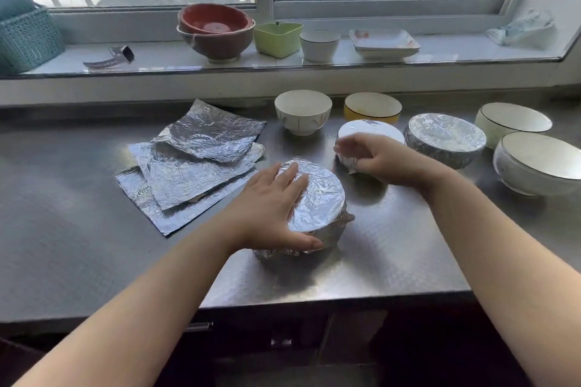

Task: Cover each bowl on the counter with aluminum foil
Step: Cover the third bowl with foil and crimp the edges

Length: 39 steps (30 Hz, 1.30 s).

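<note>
From the head view, take the foil-covered bowl (314, 207) nearest you as your landmark; it sits on the steel counter (393, 261). Your left hand (273, 210) lies flat across its top with fingers straight and thumb pressed to the near rim, gripping nothing. Keep that palm down so the bowl cannot slide while you smooth the skirt tight under the rim.

Behind and to the right of it, your right hand (374, 157) is blurred; its fingers look curled at the side of a second foil-covered bowl (371, 132), seemingly pinching the foil edge. Crimp all round, lightly, or the sheet may tear.

Farther right stands a third wrapped bowl (445, 138). Four bowls appear uncovered: a white bowl (303, 115), a yellow bowl (372, 108), and two pale bowls (512, 122) at far right. Spare foil sheets (195, 163) lie left of your landmark.
</note>
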Motion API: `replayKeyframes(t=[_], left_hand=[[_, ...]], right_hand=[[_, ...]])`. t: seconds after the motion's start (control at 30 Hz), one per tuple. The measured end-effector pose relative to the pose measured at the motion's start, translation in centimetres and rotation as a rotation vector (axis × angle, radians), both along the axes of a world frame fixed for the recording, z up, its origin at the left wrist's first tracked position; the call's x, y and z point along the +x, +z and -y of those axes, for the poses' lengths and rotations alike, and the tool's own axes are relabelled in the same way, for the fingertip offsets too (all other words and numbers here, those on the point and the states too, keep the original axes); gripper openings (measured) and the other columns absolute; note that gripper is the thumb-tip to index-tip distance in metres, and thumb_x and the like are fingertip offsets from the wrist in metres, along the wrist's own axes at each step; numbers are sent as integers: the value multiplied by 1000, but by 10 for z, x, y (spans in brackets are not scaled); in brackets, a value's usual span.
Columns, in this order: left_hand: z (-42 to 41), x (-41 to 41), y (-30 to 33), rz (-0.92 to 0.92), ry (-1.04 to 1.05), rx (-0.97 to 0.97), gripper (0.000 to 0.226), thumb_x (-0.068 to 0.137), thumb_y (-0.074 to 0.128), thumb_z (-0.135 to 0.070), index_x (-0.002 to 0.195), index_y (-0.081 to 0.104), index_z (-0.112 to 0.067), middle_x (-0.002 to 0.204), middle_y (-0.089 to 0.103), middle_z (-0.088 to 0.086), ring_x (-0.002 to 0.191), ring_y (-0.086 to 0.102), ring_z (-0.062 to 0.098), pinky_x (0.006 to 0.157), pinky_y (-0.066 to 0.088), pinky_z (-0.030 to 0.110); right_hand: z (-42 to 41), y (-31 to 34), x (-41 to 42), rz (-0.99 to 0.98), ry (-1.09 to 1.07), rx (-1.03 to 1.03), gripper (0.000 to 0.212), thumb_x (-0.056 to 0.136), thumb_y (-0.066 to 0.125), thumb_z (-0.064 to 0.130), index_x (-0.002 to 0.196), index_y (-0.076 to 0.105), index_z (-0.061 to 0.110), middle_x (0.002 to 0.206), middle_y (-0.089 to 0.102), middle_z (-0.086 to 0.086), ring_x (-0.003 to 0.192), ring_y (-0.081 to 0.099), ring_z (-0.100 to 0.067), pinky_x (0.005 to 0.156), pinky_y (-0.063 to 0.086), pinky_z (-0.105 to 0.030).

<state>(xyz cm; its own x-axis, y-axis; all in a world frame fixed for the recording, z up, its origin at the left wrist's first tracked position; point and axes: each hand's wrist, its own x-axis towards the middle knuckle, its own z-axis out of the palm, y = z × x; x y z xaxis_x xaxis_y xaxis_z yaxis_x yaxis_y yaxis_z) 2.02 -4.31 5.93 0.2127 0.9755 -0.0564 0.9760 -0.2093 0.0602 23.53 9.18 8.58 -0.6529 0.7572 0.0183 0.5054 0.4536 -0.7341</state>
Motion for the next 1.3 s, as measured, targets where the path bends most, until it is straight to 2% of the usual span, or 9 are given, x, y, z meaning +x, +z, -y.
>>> replayKeyframes(t=[0.1, 0.27, 0.43, 0.63, 0.73, 0.83, 0.97, 1.13, 1.3], left_hand=[[0, -1, 0, -1, -8, 0, 129, 51, 23, -95, 156, -1, -25, 164, -8, -2, 149, -11, 21, 122, 1, 42], [1, -3, -1, 26, -31, 32, 128, 56, 28, -95, 156, -6, -24, 164, -9, -5, 150, -9, 22, 122, 2, 42], [1, -8, -1, 53, -40, 19, 131, 53, 30, -96, 156, -8, -25, 163, -14, -6, 150, -11, 19, 122, 0, 38], [6, -9, 8, 61, -46, -15, 126, 63, 54, -88, 156, -7, -29, 162, -19, -8, 149, -14, 15, 118, -5, 31], [11, -17, 13, 18, 9, -42, 131, 55, 45, -93, 155, -11, -29, 161, -24, -6, 149, -16, 17, 119, -3, 34], [17, -29, 17, -28, 91, -80, 132, 60, 49, -90, 154, -14, -23, 160, -25, -1, 150, -14, 18, 121, 0, 35], [32, -37, 35, -59, 112, -175, 132, 67, 64, -78, 153, -18, -20, 159, -28, 2, 148, -21, 20, 122, -2, 36], [12, 12, 31, 241, 124, 58, 103, 76, 24, -87, 157, 11, -24, 165, 4, 1, 151, 2, 20, 121, 4, 39], [-2, 25, 4, 95, 182, 52, 101, 74, 10, -89, 156, 9, -29, 165, 4, 3, 151, -1, 28, 120, 1, 50]], right_hand=[[22, 7, -35, -132, 46, -12, 33, 100, 48, 8, 132, 53, 12, 128, 61, 1, 112, 57, 1, 99, 44, -16], [31, -24, -64, -163, 58, -71, 33, 105, 39, 18, 133, 56, 11, 129, 62, -4, 123, 55, -14, 109, 41, -33], [32, -21, -62, -327, -30, -313, 36, 107, 35, 20, 132, 57, 7, 125, 64, -4, 103, 61, -2, 86, 49, -15], [36, -29, -59, -483, -162, -613, 34, 104, 36, 13, 127, 61, 8, 124, 65, -19, 112, 63, -30, 100, 48, -43], [39, -37, -60, -507, -223, -651, 35, 101, 37, 13, 122, 65, 13, 119, 67, -20, 113, 63, -38, 100, 44, -54], [45, -41, -60, -545, -316, -606, 31, 98, 41, 14, 109, 70, 14, 108, 72, -13, 96, 71, -29, 76, 54, -36], [54, -55, -65, -555, -432, -519, 35, 92, 44, 25, 108, 70, 9, 109, 72, -13, 104, 67, -29, 73, 48, -32], [64, -59, -68, -571, -465, -437, 35, 97, 42, 27, 109, 71, 12, 108, 73, -5, 101, 67, -20, 86, 50, -35], [67, -63, -69, -621, -510, -415, 29, 95, 44, 28, 95, 68, 12, 99, 69, -10, 93, 61, -19, 90, 48, -40]])
